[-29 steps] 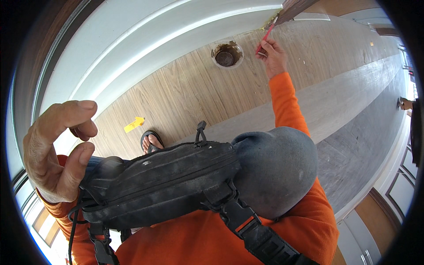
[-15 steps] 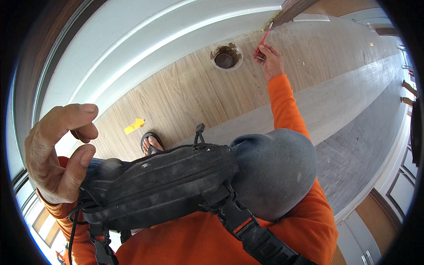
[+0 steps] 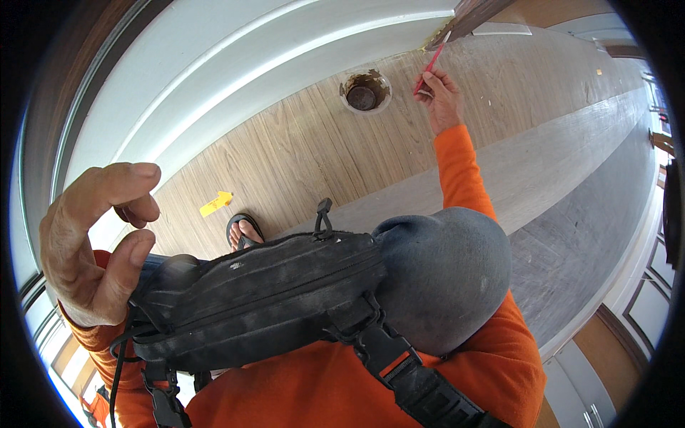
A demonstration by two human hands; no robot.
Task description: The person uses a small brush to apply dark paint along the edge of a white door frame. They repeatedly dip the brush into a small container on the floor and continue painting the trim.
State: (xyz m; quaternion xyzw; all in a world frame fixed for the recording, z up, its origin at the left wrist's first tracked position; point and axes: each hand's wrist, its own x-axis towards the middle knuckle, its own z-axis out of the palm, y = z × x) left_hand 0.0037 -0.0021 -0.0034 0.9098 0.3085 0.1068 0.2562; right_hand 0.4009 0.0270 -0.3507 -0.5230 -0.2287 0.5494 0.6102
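My right hand point(image 3: 443, 98) is stretched far out, its orange sleeve point(image 3: 462, 167) running back toward me. It grips a thin red pencil-like stick point(image 3: 430, 66) whose tip points at the brown frame edge point(image 3: 464, 14) where the white wall point(image 3: 235, 57) ends. My left hand point(image 3: 96, 242) is raised at the left, fingers curled and apart, holding nothing, just above a black strapped bag point(image 3: 264, 299) on my chest.
A round hole with a dark fitting point(image 3: 364, 93) sits in the wood-look floor point(image 3: 300, 157) near the wall. A yellow arrow marker point(image 3: 215, 203) lies by my sandalled foot point(image 3: 245, 232). A grey rounded shape point(image 3: 446, 274) is beside the bag. Grey flooring point(image 3: 571, 235) lies to the right.
My right hand with the red stick has shifted slightly along the wall's end. My left hand stays raised in the same pose.
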